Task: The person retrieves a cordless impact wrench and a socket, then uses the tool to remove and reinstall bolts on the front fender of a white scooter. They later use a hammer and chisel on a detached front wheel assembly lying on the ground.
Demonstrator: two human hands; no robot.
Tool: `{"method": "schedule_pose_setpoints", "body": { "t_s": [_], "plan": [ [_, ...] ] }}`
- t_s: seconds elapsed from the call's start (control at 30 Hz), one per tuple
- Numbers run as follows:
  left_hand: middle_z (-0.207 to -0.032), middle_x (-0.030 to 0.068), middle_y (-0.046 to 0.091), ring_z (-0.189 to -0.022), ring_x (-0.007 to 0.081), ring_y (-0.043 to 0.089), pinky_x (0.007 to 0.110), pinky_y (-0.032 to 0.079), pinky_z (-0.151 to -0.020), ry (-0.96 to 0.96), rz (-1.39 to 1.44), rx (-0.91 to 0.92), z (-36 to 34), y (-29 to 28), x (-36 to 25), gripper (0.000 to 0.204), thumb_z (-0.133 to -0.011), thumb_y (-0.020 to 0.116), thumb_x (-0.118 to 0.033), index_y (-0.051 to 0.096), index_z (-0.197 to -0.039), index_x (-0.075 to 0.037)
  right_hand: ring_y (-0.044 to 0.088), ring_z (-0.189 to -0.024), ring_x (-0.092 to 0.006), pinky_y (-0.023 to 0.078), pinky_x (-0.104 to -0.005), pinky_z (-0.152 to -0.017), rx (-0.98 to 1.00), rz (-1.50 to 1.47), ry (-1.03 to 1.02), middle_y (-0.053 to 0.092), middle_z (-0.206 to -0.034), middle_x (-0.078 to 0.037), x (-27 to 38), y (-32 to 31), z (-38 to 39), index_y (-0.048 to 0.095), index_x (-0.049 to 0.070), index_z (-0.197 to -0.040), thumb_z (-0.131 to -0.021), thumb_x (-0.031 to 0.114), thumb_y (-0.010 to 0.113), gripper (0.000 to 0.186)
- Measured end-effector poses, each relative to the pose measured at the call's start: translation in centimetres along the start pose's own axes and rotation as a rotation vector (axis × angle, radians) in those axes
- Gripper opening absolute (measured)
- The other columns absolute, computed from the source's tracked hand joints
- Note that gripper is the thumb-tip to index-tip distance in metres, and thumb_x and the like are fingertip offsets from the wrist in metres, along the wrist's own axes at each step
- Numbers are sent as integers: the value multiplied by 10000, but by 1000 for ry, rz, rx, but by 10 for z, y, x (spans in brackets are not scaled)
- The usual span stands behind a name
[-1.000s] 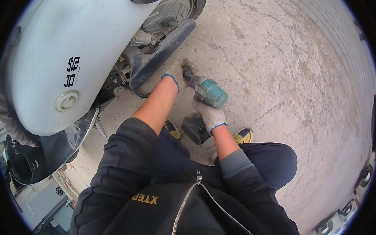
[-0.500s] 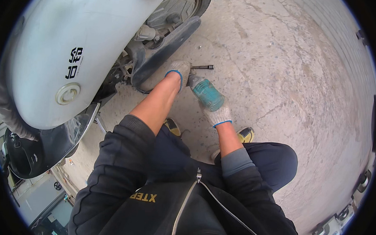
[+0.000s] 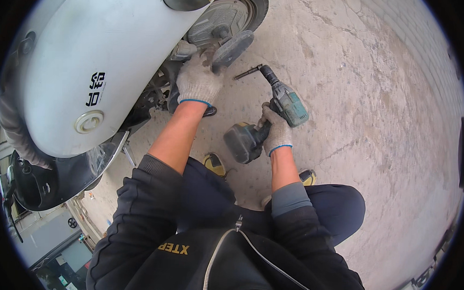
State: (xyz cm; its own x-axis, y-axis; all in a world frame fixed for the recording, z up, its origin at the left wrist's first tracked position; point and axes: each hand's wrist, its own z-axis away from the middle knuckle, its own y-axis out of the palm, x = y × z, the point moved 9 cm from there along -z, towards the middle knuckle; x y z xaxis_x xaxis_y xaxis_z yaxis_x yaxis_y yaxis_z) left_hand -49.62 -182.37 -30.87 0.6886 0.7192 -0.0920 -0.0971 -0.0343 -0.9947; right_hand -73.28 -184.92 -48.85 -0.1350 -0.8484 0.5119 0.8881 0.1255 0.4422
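Note:
My gloved left hand (image 3: 198, 82) is closed on a dark grey plastic part (image 3: 234, 48) low beside the white scooter body (image 3: 66, 72) and its wheel; its fingertips are partly hidden. My gloved right hand (image 3: 276, 130) is wrapped round the handle of a teal and black cordless power tool (image 3: 293, 107) with a black battery (image 3: 239, 142) at its base. The tool's nose points up and left. A dark socket extension (image 3: 247, 72) shows at the nose; I cannot tell whether it is attached or lying on the concrete.
The scooter fills the upper left, with its rear wheel (image 3: 226, 17) at the top and a black seat section (image 3: 46, 184) at the lower left. My yellow shoes (image 3: 215, 165) are below my hands on cracked concrete (image 3: 365, 139). A pale wall (image 3: 419, 44) curves along the right.
My left hand has moved up from beside the tool to the plastic part by the wheel. The tool has shifted up and right in my right hand, bringing its battery into view again.

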Motion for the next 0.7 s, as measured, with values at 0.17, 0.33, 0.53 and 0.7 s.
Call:
{"method": "schedule_pose_setpoints", "body": {
  "t_s": [0.17, 0.33, 0.53, 0.7],
  "plan": [
    [-1323, 211, 656, -1181, 397, 660, 506, 542, -987, -35, -8, 118, -30, 24, -6, 627, -885, 661, -313, 529, -1479, -163, 544, -630, -172, 477, -348, -624, 21, 94, -19, 564, -721, -15, 6, 5, -13, 682, 77, -1069, -915, 143, 717, 172],
    [-1265, 216, 693, -1163, 395, 673, 498, 544, -989, 16, -174, 147, -50, 15, -20, 534, -902, 601, -294, 597, -1418, -157, 548, -623, -169, 470, -351, -614, 18, 126, 18, 579, -726, -26, 2, 9, -14, 682, 79, -998, -886, 111, 727, 125],
    [-1232, 229, 704, -1157, 426, 662, 486, 535, -1002, -80, -133, 160, -20, -34, -24, 580, -897, 650, -482, 684, -1250, -22, 545, -615, -178, 460, -350, -599, 33, 70, 42, 583, -719, -41, 4, 26, -20, 693, 67, -962, -867, 89, 724, 102],
    [-1108, 211, 742, -1025, 359, 712, 413, 553, -919, -24, 69, 34, 10, -69, -17, 559, -821, 799, -424, 707, -1182, -6, 527, -625, -166, 454, -342, -599, 106, 43, 32, 575, -724, -33, 9, 54, -28, 697, 73, -965, -850, 110, 732, 126]
  ]
}}
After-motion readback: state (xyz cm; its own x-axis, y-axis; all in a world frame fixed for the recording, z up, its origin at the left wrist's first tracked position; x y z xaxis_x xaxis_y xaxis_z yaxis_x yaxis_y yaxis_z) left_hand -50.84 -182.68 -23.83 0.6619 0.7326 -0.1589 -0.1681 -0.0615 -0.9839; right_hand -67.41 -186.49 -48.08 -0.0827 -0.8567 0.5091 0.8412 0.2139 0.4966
